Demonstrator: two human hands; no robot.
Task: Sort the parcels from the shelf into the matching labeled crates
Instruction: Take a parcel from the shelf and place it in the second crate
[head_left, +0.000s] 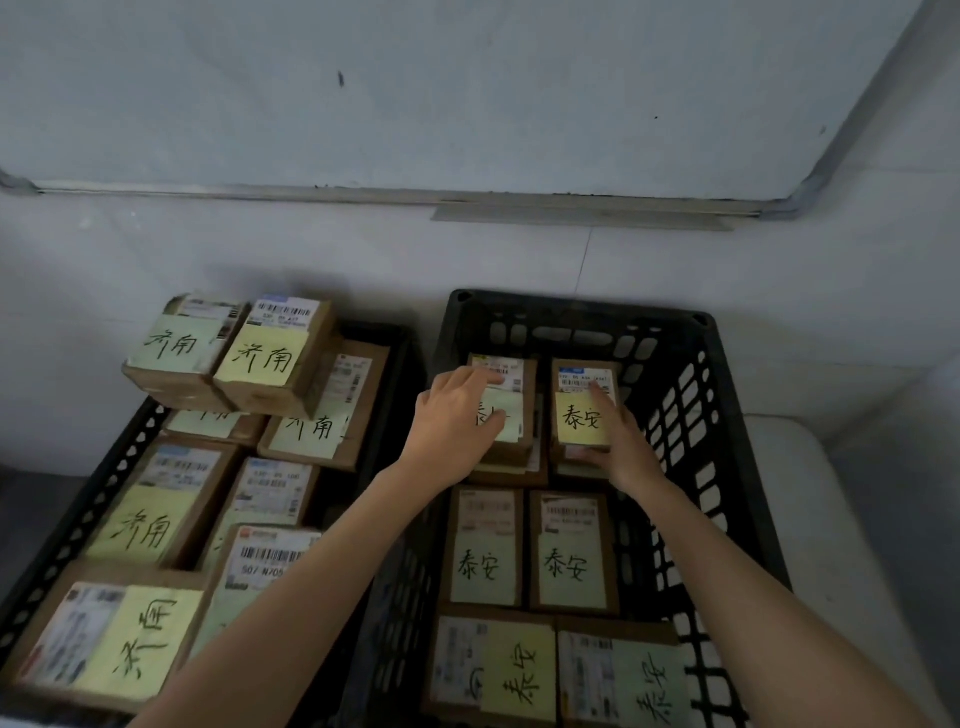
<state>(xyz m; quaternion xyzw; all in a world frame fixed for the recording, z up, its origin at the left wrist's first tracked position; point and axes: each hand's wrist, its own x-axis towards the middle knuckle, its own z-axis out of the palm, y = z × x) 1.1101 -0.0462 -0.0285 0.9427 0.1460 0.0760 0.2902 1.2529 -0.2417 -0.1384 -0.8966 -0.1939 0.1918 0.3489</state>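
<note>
- left hand (457, 421) fingers flat on left parcel (514, 376), far end of the right crate (571, 306)
- right hand (626, 447) grips right parcel (582, 418) by its edges; looks like stiff, light cardboard

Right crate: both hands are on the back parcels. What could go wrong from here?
1. The left hand covers its parcel's note, so a wrong label could pass unseen.
2. In the left crate, the two top parcels sit piled above the rim; a knock could topple them.
</note>
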